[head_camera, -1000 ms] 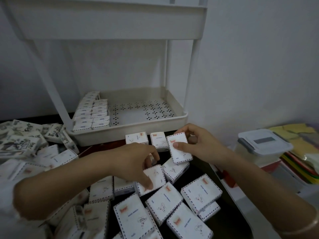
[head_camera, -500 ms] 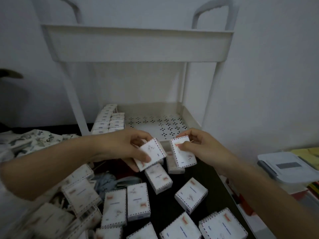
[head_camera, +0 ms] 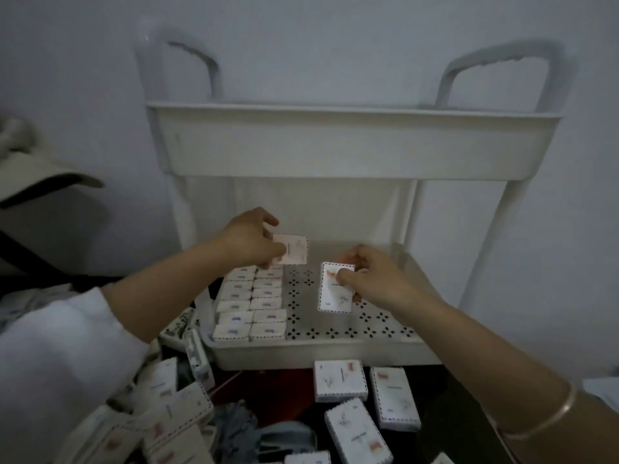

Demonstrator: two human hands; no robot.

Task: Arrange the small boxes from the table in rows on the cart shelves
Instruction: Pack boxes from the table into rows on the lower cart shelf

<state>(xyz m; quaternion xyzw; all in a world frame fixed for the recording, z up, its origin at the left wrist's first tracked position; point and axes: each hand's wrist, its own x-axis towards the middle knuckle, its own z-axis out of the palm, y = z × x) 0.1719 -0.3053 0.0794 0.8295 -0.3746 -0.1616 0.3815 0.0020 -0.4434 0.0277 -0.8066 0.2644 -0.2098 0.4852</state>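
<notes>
My left hand (head_camera: 249, 242) grips a small white box (head_camera: 294, 248) with a dashed border, held above the far end of two rows of boxes (head_camera: 252, 302) standing on edge along the left of the white cart's lower shelf (head_camera: 321, 351). My right hand (head_camera: 370, 274) holds a second small box (head_camera: 333, 289) over the shelf's perforated middle. Several more small boxes (head_camera: 340, 380) lie loose on the dark table in front of the cart.
The cart's upper shelf (head_camera: 348, 145) hangs directly above my hands, with two handles (head_camera: 499, 72) rising behind it. White posts (head_camera: 485, 249) frame the lower shelf. A pile of boxes and grey cloth (head_camera: 234, 426) covers the table at lower left.
Both hands have lifted from the table and moved forward over the lower shelf, each carrying its box. The view has tilted upward, showing the cart's top.
</notes>
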